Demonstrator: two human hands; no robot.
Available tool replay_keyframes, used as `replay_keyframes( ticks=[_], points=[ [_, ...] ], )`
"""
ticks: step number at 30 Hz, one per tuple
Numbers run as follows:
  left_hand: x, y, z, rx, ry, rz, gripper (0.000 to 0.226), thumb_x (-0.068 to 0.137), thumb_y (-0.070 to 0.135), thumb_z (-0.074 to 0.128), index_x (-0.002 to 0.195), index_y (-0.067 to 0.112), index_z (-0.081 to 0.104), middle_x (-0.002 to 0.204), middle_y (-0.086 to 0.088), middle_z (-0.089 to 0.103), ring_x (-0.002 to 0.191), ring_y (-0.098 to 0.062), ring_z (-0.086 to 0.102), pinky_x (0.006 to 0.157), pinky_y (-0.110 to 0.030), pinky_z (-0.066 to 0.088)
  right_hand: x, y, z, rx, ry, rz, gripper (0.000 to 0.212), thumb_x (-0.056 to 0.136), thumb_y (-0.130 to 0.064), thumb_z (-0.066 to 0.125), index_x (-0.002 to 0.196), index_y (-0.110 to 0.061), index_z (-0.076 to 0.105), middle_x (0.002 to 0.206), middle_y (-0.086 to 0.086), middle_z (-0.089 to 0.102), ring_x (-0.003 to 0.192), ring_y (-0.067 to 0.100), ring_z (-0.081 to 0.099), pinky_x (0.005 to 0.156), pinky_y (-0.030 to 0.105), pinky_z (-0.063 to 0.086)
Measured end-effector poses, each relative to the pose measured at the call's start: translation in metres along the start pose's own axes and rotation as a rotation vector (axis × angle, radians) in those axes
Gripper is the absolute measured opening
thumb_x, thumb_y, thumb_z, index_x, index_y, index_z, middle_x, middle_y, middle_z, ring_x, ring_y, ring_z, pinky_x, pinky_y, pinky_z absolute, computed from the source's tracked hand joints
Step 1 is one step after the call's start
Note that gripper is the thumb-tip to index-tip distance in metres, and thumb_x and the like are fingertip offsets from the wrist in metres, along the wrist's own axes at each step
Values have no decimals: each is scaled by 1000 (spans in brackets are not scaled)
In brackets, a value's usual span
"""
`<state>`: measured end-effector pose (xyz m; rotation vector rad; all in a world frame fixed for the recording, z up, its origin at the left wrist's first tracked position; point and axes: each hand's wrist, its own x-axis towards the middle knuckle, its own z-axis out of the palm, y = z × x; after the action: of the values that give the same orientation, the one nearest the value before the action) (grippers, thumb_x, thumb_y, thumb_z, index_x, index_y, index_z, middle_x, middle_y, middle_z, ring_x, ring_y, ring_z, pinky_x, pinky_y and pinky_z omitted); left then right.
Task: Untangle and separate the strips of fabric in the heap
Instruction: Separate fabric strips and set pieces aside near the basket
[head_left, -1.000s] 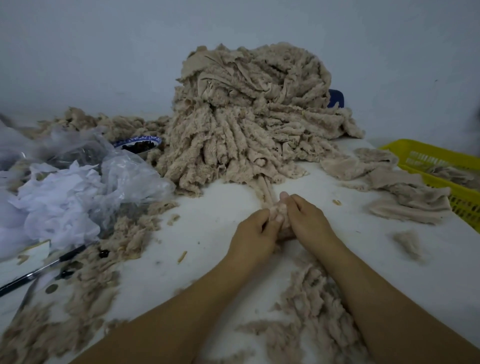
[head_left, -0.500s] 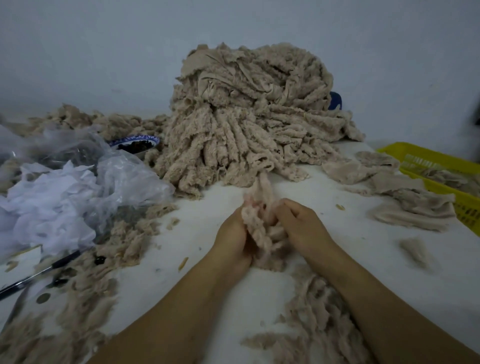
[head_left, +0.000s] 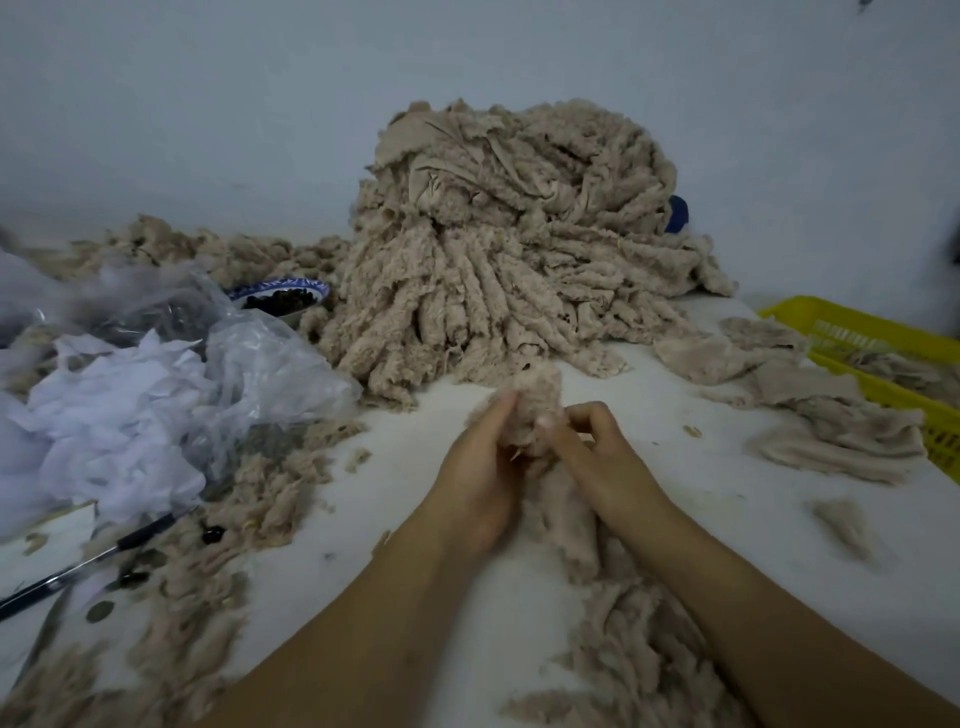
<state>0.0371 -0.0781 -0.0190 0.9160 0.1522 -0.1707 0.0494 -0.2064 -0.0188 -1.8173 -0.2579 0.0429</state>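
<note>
Both hands meet mid-worktop: the left hand (head_left: 480, 462) and right hand (head_left: 597, 457) each pinch a fuzzy beige strip (head_left: 535, 400), lifted just near of the big heap (head_left: 514, 249) at the far wall.

White table (head_left: 415, 436) carries a large heap (head_left: 509, 249) of beige fabric strips. Left of the heap: blue-rimmed bowl (head_left: 280, 299), clear plastic bags (head_left: 249, 364), pen (head_left: 93, 561), loose beige fluff (head_left: 249, 499). Right of the heap: flat fabric pieces (head_left: 831, 415).
</note>
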Motion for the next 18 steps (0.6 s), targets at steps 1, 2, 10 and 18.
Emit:
replay_keyframes(
  ticks=[1, 2, 10, 18],
  points=[
    [-2, -3, 1, 25, -6, -8, 49, 100, 46, 49, 116, 6, 71, 118, -14, 71, 107, -24, 70, 84, -34, 57, 2, 1, -1, -32, -52, 13, 34, 83, -56, 64, 99, -31, 49, 96, -14, 62, 79, -9, 61, 58, 5, 40],
    [-3, -4, 0, 37, -17, -18, 50, 99, 49, 48, 117, 8, 72, 119, -14, 71, 109, -24, 69, 87, -34, 57, 3, 4, -2, -95, -90, 9, 32, 84, -51, 68, 100, -34, 47, 99, -13, 61, 80, -8, 59, 58, 4, 40],
    [4, -8, -2, 195, 50, 148, 50, 102, 49, 38, 120, 14, 70, 119, -4, 73, 110, -18, 68, 82, -27, 54, 22, 13, -38, 550, 177, 80, 5, 84, -13, 60, 85, -9, 60, 65, 3, 65, 60, 16, 63, 57, 26, 50],
    [63, 8, 11, 1131, 172, 279, 31, 103, 30, 48, 128, 21, 62, 146, -2, 46, 125, -17, 50, 100, -29, 40, 23, 30, -68, -28, 592, 37, 38, 104, -30, 42, 141, -24, 51, 141, 0, 53, 124, 19, 52, 91, 20, 40]
  ],
)
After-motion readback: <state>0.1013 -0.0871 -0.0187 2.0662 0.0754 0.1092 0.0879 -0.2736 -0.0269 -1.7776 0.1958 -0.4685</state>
